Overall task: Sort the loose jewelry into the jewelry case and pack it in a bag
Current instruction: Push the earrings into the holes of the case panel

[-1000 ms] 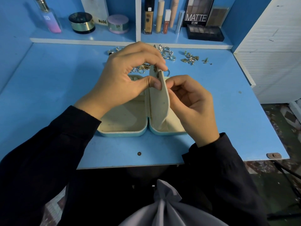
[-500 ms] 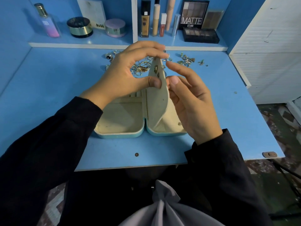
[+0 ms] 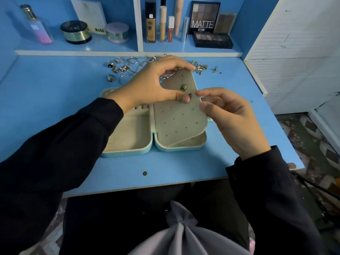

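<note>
A: Where is the loose jewelry?

B: I see it beyond the open case, far side. My left hand pinches the tilted flap; my right hand, fingers loosely apart, hovers just right.

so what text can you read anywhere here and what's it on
"MATTE": on the palette standing on the shelf.
"NUDE": on the white box.
Small script under MATTE, the bottle label and the print on the tubes: too blurred to read.
</note>
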A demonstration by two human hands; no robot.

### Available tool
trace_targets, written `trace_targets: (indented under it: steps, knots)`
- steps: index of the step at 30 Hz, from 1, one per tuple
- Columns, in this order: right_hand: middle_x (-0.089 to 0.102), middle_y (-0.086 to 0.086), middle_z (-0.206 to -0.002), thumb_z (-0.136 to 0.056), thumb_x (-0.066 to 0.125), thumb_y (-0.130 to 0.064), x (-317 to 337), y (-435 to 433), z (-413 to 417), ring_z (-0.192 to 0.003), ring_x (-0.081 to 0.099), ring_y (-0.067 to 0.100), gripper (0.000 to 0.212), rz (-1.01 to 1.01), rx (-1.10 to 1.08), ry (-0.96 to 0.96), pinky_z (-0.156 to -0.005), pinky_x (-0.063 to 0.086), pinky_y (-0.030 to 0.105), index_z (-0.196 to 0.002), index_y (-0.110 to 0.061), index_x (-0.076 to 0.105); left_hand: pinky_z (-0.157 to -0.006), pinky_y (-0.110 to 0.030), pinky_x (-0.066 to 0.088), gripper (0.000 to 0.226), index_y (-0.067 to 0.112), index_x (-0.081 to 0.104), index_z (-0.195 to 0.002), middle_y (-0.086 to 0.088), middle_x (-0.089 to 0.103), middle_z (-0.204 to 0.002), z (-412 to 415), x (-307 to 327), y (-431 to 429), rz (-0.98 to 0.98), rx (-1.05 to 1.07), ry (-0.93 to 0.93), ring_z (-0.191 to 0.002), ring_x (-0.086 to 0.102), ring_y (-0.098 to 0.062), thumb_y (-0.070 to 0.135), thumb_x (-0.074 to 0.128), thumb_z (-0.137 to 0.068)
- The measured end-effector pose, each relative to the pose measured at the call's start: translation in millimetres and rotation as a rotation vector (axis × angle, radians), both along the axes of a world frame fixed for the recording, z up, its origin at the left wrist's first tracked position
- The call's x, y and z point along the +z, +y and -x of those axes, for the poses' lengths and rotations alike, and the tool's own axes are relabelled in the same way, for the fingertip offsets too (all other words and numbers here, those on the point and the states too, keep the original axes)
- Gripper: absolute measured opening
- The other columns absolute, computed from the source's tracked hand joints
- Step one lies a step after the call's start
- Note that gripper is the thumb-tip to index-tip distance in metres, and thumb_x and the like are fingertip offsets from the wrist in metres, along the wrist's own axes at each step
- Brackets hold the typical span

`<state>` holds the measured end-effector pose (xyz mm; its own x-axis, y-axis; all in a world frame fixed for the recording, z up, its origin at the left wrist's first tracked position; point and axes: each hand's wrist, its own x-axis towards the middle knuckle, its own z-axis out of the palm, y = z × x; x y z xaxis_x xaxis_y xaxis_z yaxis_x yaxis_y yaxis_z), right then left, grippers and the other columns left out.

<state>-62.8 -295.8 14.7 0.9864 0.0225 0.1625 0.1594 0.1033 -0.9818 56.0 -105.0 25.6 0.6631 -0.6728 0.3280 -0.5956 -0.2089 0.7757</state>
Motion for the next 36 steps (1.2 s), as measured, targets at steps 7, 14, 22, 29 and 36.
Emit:
trace_targets:
  steps: [7, 14, 22, 29, 36]
  knots:
    - [0.065, 0.009, -0.086, -0.090, 0.062, 0.003, -14.5, -13.2, 9.8, -0.081, 0.058, 0.013, 0.017, 0.164, -0.083, 0.072, -0.080, 0.050, 0.023, -0.100, -0.007, 0.071, -0.110, -0.017, 0.032, 0.065, 0.029, 0.065, -0.122, 0.016, 0.057, -0.126, -8.7, -6.3, -10.6, -0.206, -0.011, -0.072, -0.125, 0.047, 0.004, 0.052, 0.082, -0.064]
    - [0.063, 0.003, -0.088, -0.087, 0.069, -0.005, -30.1, -19.9, 8.5, -0.081, 0.058, 0.009, 0.017, 0.373, -0.127, 0.083, -0.079, 0.046, 0.021, -0.100, -0.015, 0.074, -0.108, -0.020, 0.030, 0.067, 0.036, 0.063, -0.123, 0.019, 0.055, -0.125, -16.4, -7.9, -14.8, -0.411, -0.062, -0.134, -0.122, 0.046, 0.001, 0.064, 0.077, -0.063]
    - [0.068, 0.008, -0.094, -0.087, 0.070, -0.009, -26.3, -26.0, 3.7, -0.085, 0.062, 0.011, 0.016, 0.439, -0.080, 0.095, -0.080, 0.049, 0.021, -0.099, -0.018, 0.074, -0.107, -0.018, 0.032, 0.065, 0.039, 0.063, -0.123, 0.021, 0.055, -0.127, -21.4, -9.0, -15.6, -0.444, -0.097, -0.107, -0.121, 0.048, 0.004, 0.067, 0.070, -0.065]
    - [0.062, -0.004, -0.078, -0.091, 0.066, -0.011, -11.3, -61.3, -38.0, -0.070, 0.053, 0.005, 0.011, 0.515, -0.160, 0.124, -0.064, 0.041, 0.014, -0.098, -0.015, 0.073, -0.103, -0.022, 0.044, 0.042, 0.033, 0.068, -0.118, 0.018, 0.065, -0.120, -48.7, -6.2, -30.3, -0.304, -0.039, 0.039, -0.113, 0.057, 0.004, 0.057, 0.058, -0.084]
    - [0.068, 0.002, -0.092, -0.088, 0.062, -0.011, -23.4, -100.2, -100.0, -0.077, 0.058, 0.006, 0.018, 0.864, -0.418, 0.049, -0.070, 0.040, 0.003, -0.103, -0.012, 0.072, -0.089, -0.027, 0.048, 0.020, 0.018, 0.073, -0.109, 0.003, 0.069, -0.107, -97.5, -17.9, -60.1, -0.311, 0.144, -0.229, -0.096, 0.061, -0.010, 0.025, 0.063, -0.094]
